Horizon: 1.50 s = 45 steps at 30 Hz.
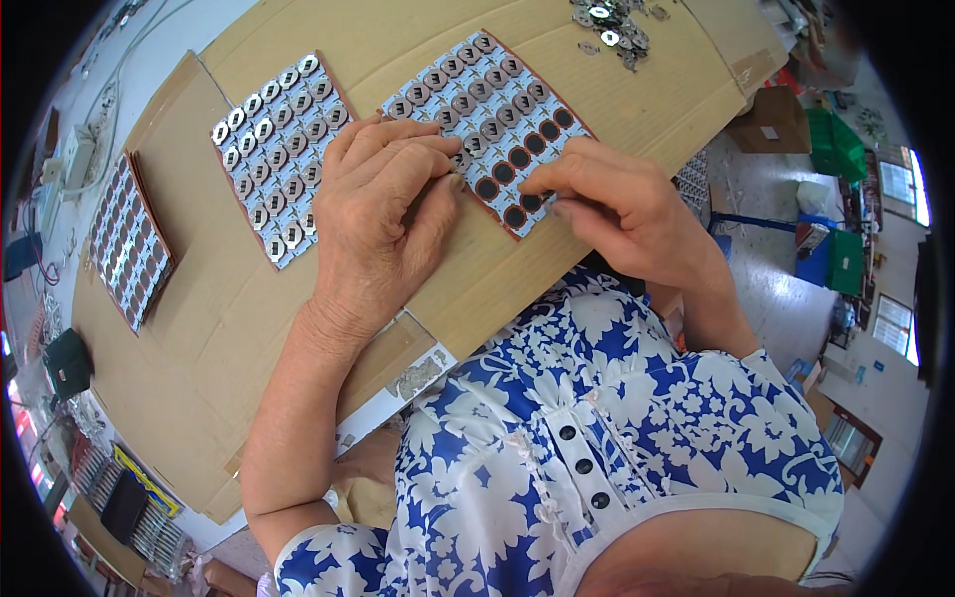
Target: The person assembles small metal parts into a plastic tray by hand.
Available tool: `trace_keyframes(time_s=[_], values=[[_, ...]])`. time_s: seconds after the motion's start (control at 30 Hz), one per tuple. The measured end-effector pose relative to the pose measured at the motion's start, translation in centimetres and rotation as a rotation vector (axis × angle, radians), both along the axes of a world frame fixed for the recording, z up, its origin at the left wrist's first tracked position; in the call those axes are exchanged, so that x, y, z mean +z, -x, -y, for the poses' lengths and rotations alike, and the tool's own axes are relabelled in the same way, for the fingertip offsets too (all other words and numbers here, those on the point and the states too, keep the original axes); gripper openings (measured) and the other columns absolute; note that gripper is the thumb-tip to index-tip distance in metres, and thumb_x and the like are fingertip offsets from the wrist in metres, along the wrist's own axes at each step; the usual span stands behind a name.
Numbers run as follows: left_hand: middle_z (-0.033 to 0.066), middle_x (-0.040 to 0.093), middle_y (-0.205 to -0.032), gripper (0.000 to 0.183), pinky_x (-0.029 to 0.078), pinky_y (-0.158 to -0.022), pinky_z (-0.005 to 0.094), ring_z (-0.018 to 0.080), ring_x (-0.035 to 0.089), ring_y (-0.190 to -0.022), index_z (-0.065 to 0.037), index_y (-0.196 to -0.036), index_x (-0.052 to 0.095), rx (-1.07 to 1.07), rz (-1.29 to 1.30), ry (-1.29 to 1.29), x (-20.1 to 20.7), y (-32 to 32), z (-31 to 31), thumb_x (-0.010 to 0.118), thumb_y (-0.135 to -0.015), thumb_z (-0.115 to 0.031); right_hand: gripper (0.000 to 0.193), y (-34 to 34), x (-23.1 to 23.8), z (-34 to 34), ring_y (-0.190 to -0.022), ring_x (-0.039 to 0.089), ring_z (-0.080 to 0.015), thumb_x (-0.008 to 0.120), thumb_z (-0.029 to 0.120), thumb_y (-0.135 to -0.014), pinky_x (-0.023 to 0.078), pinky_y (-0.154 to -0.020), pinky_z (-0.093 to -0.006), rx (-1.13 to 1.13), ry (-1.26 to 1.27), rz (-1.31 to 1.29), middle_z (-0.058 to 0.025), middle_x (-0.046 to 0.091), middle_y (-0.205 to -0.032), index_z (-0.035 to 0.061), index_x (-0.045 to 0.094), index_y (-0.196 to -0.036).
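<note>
Before me lies a thin panel [468, 99] with brown edges, carrying rows of round silver metal pieces and, toward its near right side, rows of bare black discs. My left hand [388, 189] rests at the panel's left edge, fingers curled and thumb close to the forefinger; whatever is between them is too small to make out. Over the near right corner of the panel, my right hand [622, 199] is closed, its thumb and forefinger beside the black discs. I cannot make out what its fingertips hold. A second panel [279, 149], covered with silver pieces, lies left of my left hand.
A stack of similar panels [132, 239] stands farther left on the cardboard-covered table [199, 378]. Loose silver metal pieces [619, 35] are heaped at the far right. Beyond the table's right edge are a cardboard box [771, 121] and green crates [836, 144].
</note>
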State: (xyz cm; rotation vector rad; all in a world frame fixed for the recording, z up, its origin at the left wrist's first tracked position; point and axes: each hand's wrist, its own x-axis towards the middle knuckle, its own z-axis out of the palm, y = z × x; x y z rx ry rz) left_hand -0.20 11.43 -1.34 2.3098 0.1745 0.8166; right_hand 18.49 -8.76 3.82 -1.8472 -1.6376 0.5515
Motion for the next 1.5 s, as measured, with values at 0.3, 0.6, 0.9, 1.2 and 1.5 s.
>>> trace_keyframes(time_s=[0.3, 0.6, 0.9, 1.2, 1.5], values=[[0.0073, 0.084, -0.111, 0.015, 0.053, -0.110, 0.0512, 0.0308, 0.076, -0.118, -0.003, -0.096, 0.074, 0.001, -0.021, -0.016, -0.1, 0.1, -0.1, 0.081, -0.085, 0.002, 0.011, 1.4, -2.8, -3.2, -0.067, 0.064, -0.0153, 0.074, -0.004, -0.098, 0.050, -0.064, -0.0310, -0.172, -0.064, -0.376, -0.0071, 0.070, -0.083, -0.0009, 0.077, -0.108], [0.0073, 0.083, -0.111, 0.017, 0.054, -0.109, 0.0515, 0.0318, 0.075, -0.118, -0.004, -0.098, 0.074, 0.009, -0.028, -0.048, -0.3, 0.1, -0.1, 0.083, -0.085, 0.001, 0.011, 1.0, -2.1, -3.7, -0.068, 0.063, -0.0146, 0.076, -0.004, -0.094, 0.050, -0.063, -0.0332, -0.053, -0.069, -0.170, -0.0076, 0.071, -0.088, 0.0006, 0.076, -0.104], [0.0084, 0.083, -0.110, 0.018, 0.054, -0.108, 0.0506, 0.0316, 0.075, -0.118, -0.004, -0.099, 0.074, 0.019, -0.031, -0.034, -0.3, 0.1, 0.0, 0.083, -0.085, 0.001, 0.014, 1.3, -3.3, -3.4, -0.073, 0.067, -0.0238, 0.079, -0.003, -0.093, 0.053, -0.067, -0.0375, -0.085, -0.134, -0.106, -0.0093, 0.067, -0.089, 0.0019, 0.078, -0.106], [0.0095, 0.082, -0.109, 0.017, 0.056, -0.104, 0.0481, 0.0327, 0.075, -0.117, -0.002, -0.100, 0.075, 0.014, 0.015, -0.035, -0.2, 0.3, 0.0, 0.082, -0.086, 0.002, 0.015, 0.5, -4.6, -3.1, -0.074, 0.069, -0.0191, 0.078, -0.002, -0.097, 0.053, -0.066, -0.0353, 0.042, -0.225, -0.105, -0.0065, 0.069, -0.090, 0.0018, 0.080, -0.111], [0.0066, 0.081, -0.107, 0.010, 0.059, -0.081, 0.0266, 0.0133, 0.075, -0.095, 0.001, -0.111, 0.075, -0.189, -0.050, 1.086, 2.5, 1.5, 2.8, 0.074, -0.111, -0.009, 0.023, 1.8, -1.3, -3.0, -0.068, 0.066, -0.0043, 0.074, 0.003, -0.110, 0.051, -0.055, -0.0200, -0.127, -0.248, -0.995, -0.0046, 0.079, -0.095, -0.0039, 0.077, -0.131]])
